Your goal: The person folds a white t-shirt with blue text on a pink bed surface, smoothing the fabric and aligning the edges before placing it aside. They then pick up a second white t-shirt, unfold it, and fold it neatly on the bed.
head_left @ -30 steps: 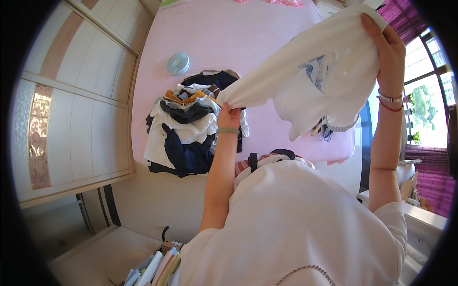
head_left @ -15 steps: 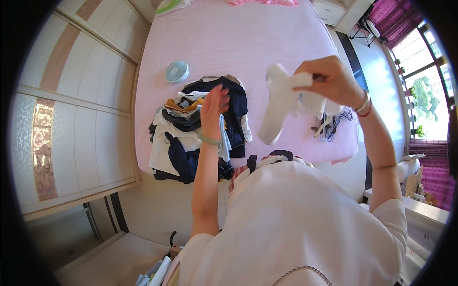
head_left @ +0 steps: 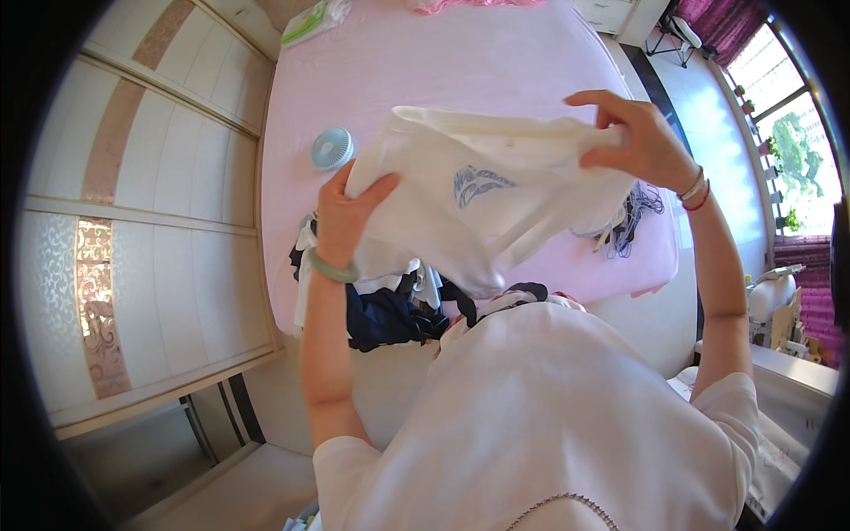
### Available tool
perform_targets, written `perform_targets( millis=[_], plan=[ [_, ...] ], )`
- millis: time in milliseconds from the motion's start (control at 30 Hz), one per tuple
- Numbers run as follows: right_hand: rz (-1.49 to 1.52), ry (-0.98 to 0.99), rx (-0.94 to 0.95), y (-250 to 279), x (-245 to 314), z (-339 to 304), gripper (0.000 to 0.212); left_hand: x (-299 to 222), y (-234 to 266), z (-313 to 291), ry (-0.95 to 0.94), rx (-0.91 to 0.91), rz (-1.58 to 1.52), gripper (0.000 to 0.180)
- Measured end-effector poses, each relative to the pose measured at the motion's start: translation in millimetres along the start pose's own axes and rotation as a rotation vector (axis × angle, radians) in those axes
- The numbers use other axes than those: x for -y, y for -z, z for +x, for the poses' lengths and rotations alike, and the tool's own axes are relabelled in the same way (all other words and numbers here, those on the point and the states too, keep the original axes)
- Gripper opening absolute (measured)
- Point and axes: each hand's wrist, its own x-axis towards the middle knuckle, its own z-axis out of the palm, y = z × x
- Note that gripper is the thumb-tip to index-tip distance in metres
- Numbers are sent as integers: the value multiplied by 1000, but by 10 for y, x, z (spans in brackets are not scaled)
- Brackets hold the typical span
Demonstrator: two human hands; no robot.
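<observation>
Head view: a white garment stretches between a person's two bare hands above a pink-sheeted bed, its blue print facing the camera. The left hand has its grip closed on the garment's left end, thumb over the front of the cloth and fingers largely hidden behind it. The right hand pinches the opposite end between thumb and fingers, one finger reaching out above the upper edge. Between the two grips the cloth sags, its lower folds hanging toward the bed's near edge, close to the person's white shirt. A heap of clothes, navy and white, lies partly hidden beneath the garment. A pale blue round fan rests on the bed just beyond the left hand; a tangle of cables lies near the bed's right edge.
</observation>
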Motion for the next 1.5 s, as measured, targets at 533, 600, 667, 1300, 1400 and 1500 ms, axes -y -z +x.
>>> perform_targets(
  millis=[533,600,667,1300,1400,1500],
  plan=[
    [254,108,-253,128,-67,46,15,367,-169,-20,96,278,46,28],
    [276,26,-266,208,-131,-1,15,193,-180,-16,46,110,-13,22],
    [303,-49,-247,257,-213,-33,16,-43,-169,-1,-46,-36,-33,16],
    [343,-57,-512,-217,-311,128,20,-800,112,96,-217,35,220,16],
    [380,-18,-613,-215,-278,240,19,-937,99,68,-93,104,101,17],
    [294,43,-656,-168,-216,276,18,-1003,125,-15,-39,99,40,16]
  ],
)
